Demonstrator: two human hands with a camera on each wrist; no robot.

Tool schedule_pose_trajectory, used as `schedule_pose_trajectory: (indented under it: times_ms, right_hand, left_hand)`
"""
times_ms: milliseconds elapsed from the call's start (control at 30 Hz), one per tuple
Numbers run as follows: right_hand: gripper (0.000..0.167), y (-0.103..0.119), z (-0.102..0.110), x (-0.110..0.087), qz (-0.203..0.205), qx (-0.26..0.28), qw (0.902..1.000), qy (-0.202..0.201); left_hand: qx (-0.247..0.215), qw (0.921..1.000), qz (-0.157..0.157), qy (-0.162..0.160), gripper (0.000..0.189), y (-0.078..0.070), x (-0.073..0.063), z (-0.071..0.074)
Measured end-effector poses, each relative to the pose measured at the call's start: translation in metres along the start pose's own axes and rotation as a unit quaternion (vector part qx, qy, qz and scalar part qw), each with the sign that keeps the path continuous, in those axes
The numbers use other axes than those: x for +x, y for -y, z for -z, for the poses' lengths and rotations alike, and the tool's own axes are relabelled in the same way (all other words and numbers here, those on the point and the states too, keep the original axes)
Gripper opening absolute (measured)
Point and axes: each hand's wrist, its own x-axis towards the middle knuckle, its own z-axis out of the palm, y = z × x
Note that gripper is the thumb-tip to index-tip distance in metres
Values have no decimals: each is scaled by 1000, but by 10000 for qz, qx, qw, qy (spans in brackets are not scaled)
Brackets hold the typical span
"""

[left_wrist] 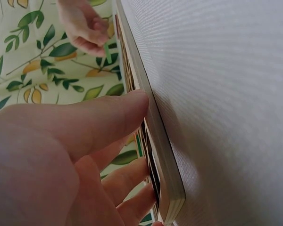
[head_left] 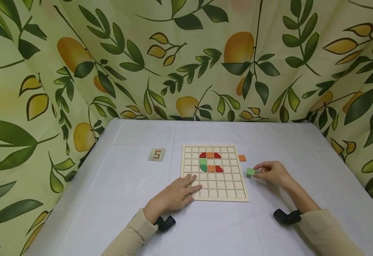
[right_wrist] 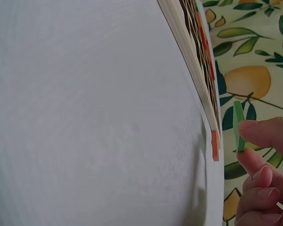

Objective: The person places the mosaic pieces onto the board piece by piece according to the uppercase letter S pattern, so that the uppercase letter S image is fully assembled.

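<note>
A wooden grid board (head_left: 220, 184) lies on the table, with red, orange and green tiles set in several of its squares. My left hand (head_left: 177, 193) rests on the board's near left corner, fingers spread over the grid. In the left wrist view, the thumb of the left hand (left_wrist: 61, 141) lies along the board's edge (left_wrist: 153, 113). Right of the board, my right hand (head_left: 276, 173) pinches a light green square tile (head_left: 250, 172) between thumb and fingertips, above the table. The right wrist view shows that green tile (right_wrist: 237, 125) nearly edge-on.
An orange square tile (head_left: 242, 158) lies against the board's right edge. To the board's left is a small card (head_left: 156, 155) with a gridded S-like pattern. Black curved pieces (head_left: 287, 217) sit at both wrists. A leaf-patterned curtain (head_left: 186, 71) surrounds the white table (head_left: 135, 142).
</note>
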Motion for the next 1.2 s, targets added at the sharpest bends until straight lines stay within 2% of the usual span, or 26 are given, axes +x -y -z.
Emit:
schedule_pose_trajectory:
  times_ms: [367, 800, 1200]
  right_hand:
    - [33, 13, -10, 0, 362, 266, 9989, 94]
    - [31, 22, -21, 4, 217, 232, 9992, 242]
    - [33, 31, -30, 7, 279, 554, 9975, 354]
  left_hand:
    - [53, 10000, -48, -32, 46, 1, 2, 0]
    - [65, 10000, 6, -29, 46, 0, 1, -1]
    - [-28, 10000, -27, -50, 46, 0, 2, 0]
